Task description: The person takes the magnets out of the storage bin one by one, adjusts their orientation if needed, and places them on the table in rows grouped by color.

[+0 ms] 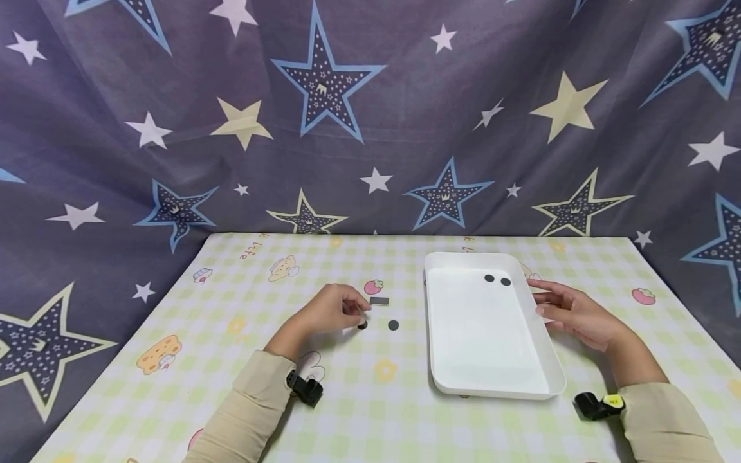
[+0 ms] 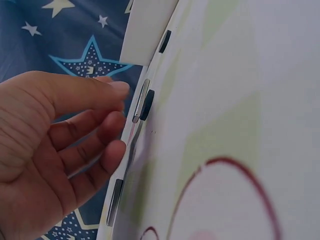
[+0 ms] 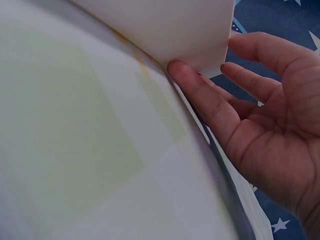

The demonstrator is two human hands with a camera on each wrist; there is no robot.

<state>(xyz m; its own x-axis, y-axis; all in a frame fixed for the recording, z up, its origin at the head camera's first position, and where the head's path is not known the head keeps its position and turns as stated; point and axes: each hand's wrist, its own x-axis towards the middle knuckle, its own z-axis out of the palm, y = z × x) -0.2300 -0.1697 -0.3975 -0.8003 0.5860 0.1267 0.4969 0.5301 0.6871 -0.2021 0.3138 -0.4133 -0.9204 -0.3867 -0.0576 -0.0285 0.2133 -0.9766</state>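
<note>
My left hand (image 1: 336, 313) is low over the cloth, thumb and fingers loosely bent beside a small black disc (image 1: 363, 325). In the left wrist view a gap shows between the fingertips and this disc (image 2: 147, 105). A second black disc (image 1: 393, 325) lies to its right, and a dark rectangular piece (image 1: 379, 301) lies behind. Another thin dark piece (image 2: 115, 202) shows below the fingers in the left wrist view. My right hand (image 1: 579, 316) touches the right wall of a white tray (image 1: 492, 387), fingers mostly straight. Two black discs (image 1: 489, 278) sit at the tray's far end.
A checked tablecloth (image 1: 197, 392) with cartoon prints covers the table. Behind the table's far edge hangs a dark curtain (image 1: 399, 141) with stars. Black wrist cameras (image 1: 305, 388) are strapped at both sleeves.
</note>
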